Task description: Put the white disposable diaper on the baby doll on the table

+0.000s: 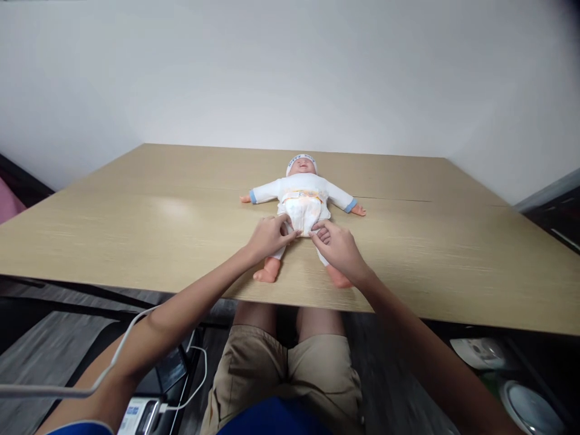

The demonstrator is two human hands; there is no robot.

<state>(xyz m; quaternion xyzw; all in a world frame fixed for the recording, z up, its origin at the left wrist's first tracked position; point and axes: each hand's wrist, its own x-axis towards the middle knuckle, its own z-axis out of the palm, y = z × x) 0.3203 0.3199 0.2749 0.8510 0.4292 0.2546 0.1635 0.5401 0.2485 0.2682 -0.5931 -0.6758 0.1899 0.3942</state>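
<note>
A baby doll [302, 188] lies on its back on the wooden table [154, 229], head away from me, arms spread. It wears a white top with blue cuffs, a white cap and a white diaper [304, 212]. My left hand [268, 237] pinches the lower left edge of the diaper at the doll's hip. My right hand [338, 246] pinches the lower right edge, its fingers curled over the doll's thigh. Both doll feet stick out toward me beneath my hands.
The table's near edge runs just above my knees. A white cable [136, 326] trails from my left arm to a phone-like device [145, 414] below. Round white objects [530, 408] sit on the floor at the lower right. A plain wall stands behind.
</note>
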